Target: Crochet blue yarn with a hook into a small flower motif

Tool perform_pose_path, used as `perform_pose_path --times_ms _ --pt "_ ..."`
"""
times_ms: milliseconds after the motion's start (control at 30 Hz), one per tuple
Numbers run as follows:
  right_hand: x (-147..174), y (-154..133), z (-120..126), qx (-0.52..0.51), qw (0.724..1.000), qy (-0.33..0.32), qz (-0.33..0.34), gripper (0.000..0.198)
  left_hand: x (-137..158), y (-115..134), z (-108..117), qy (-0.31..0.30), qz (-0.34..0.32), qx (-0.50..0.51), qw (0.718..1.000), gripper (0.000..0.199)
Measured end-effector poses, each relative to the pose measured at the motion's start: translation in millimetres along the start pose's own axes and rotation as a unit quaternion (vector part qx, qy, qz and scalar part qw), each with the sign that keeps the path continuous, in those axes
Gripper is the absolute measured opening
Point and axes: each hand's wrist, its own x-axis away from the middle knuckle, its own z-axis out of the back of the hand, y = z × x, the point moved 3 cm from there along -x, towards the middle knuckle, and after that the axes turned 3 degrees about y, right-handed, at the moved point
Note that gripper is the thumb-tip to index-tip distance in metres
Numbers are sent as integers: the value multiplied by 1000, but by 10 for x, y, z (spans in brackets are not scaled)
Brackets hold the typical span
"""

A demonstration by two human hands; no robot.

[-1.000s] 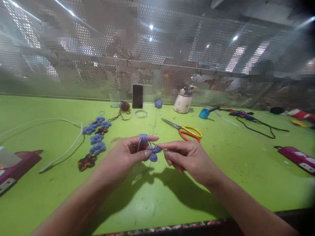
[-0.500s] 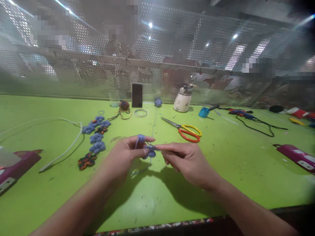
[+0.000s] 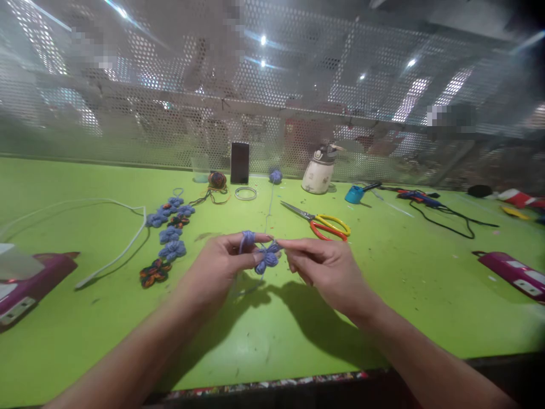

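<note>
Pinched between the thumb and fingers of my left hand is a blue-purple crocheted flower with puffy petals. Yarn is wound round the left index finger. From there a strand runs back over the table to a small purple yarn ball. My right hand is closed on a thin crochet hook, mostly hidden by the fingers, whose tip meets the flower's top right edge. A loose yarn tail hangs below the flower. To the left lies a string of crocheted flowers, purple and dark multicoloured.
Scissors with yellow and red handles lie beyond my right hand. Behind are a multicoloured yarn ball, a phone, a ring, a white jug and a blue pot. Power strips lie at both sides.
The flower has turned and risen slightly, so more of its petals show. Both hands have shifted a little, and the hook tip has moved to the flower's upper right edge.
</note>
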Motion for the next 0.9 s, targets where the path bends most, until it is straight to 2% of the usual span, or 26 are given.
perform_pose_path --times_ms 100,233,400,533,633,667,767,900 --pt "-23 46 1 -73 993 -12 -89 24 6 15 -2 -7 -10 13 1000 31" --pt "-42 69 -8 -135 980 -28 -142 26 23 46 -26 -15 22 42 999 37" --pt "-46 72 -8 -155 975 -38 -156 25 45 66 -46 -2 53 79 995 35" --pt "-29 57 -13 -125 983 -16 -130 25 58 58 -39 26 72 107 991 36" --pt "-26 53 -15 -118 986 0 -116 24 61 62 -30 44 58 135 988 15" --pt "-29 57 -15 -122 986 1 -117 24 61 62 -33 36 52 132 989 11" --pt "-43 74 -12 -147 980 -4 -132 23 65 50 -46 0 43 86 995 17" --pt "-41 99 -17 -195 965 -24 -174 24 60 24 -38 -12 27 34 999 17"
